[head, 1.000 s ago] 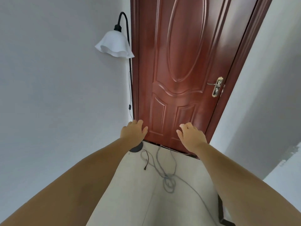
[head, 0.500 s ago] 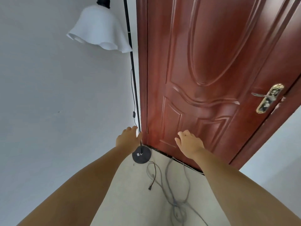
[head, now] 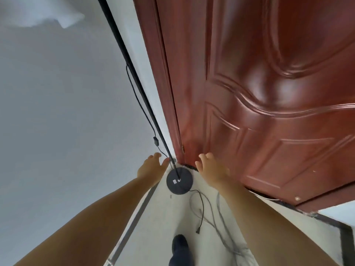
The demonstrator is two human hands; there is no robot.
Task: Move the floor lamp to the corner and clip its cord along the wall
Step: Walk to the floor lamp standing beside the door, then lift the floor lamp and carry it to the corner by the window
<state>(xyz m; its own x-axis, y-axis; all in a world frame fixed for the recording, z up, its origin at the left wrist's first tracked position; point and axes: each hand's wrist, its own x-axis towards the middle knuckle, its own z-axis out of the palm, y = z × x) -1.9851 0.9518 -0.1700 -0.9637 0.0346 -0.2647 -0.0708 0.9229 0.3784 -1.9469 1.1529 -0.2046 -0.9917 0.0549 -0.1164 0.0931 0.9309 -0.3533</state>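
Observation:
The floor lamp stands in the corner between the grey wall and the door frame. Its thin black pole [head: 134,77] rises from a round black base [head: 179,183] on the pale floor; the white shade [head: 48,14] is cut off at the top left. A black cord [head: 199,206] with an inline switch [head: 156,141] hangs along the pole, then trails from the base to a loose plug [head: 198,230]. My left hand [head: 151,167] is open just left of the pole's foot, thumb almost at it. My right hand [head: 209,166] is open to the right of the base.
A shut reddish-brown door [head: 259,93] fills the right side. The grey wall [head: 57,112] is on the left. A tangle of grey cables [head: 226,237] lies on the floor beside the black cord. My dark shoe [head: 180,250] is near the bottom edge.
The view has come much closer to the corner and tilted down. Both open hands have closed in on the foot of the lamp, one on each side. The lamp itself stands where it was.

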